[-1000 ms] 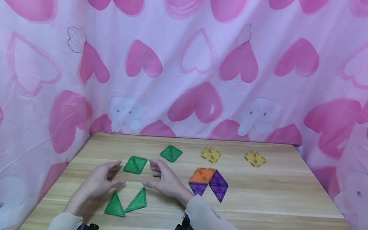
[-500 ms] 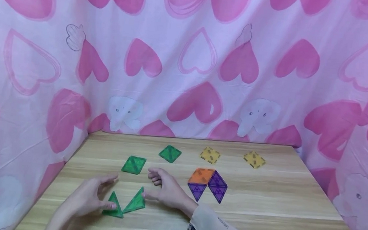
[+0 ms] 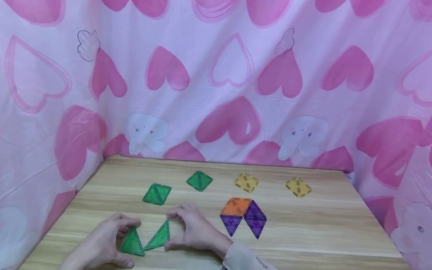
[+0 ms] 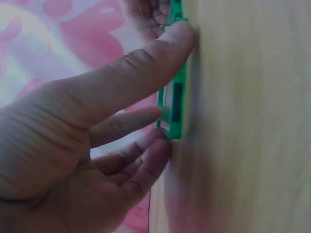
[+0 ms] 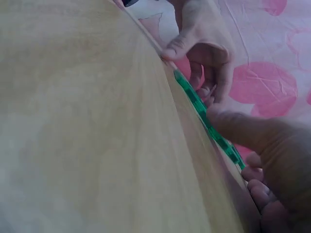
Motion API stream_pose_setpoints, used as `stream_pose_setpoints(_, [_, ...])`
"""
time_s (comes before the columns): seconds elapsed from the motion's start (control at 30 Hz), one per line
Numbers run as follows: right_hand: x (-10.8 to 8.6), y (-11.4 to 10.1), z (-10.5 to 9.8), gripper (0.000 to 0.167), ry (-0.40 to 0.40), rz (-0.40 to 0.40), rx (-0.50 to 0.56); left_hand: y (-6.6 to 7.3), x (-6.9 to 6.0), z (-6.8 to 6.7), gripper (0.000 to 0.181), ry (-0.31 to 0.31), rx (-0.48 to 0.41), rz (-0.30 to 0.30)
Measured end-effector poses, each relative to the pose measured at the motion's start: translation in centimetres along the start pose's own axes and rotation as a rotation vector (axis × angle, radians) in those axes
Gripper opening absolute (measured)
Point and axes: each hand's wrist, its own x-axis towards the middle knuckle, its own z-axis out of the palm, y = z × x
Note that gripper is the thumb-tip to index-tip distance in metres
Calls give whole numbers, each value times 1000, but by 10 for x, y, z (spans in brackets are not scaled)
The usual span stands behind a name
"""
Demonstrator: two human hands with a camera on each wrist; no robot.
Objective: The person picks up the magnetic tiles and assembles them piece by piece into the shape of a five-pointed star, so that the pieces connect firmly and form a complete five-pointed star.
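On table (image 3: 327, 226), L fingers (image 3: 126, 221) curl round L tri (image 3: 132, 244) ptg away, R fingers (image 3: 179, 211) round R tri (image 3: 160, 237), long axis slanting far-R.

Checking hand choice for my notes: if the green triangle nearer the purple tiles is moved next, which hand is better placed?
Probably the right. The right hand curves close beside that green triangle, while the left hand is farther from it, around the other green triangle.

Wood-grain table (image 3: 325, 247), lower frame: I'm seeing green triangles (image 3: 132, 244) lying lower left, green diamonds (image 3: 157, 194) higher in frame, yellow squares (image 3: 299, 187) right of centre, orange tile (image 3: 236, 206) and purple tiles (image 3: 256, 218) sitting lower.
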Motion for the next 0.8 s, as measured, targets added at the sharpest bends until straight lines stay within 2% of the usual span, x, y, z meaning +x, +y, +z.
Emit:
stream_pose_setpoints(0.07, [0,0,1,74,-5,-25,-42,1,3,3,96,1,-5,-9])
stream_pose_setpoints(0.2, [1,0,2,67,-9,-61,-60,6,9,9,91,13,-1,-21])
stream_pose_setpoints(0.4, [3,0,3,63,-40,-94,-54,14,15,15,91,32,40,29])
stream_pose_setpoints(0.63, [3,-2,5,65,-57,-123,-78,26,21,27,102,57,82,76])
stream_pose_setpoints(0.8, [3,-3,6,64,-61,-136,-87,31,24,34,108,89,123,71])
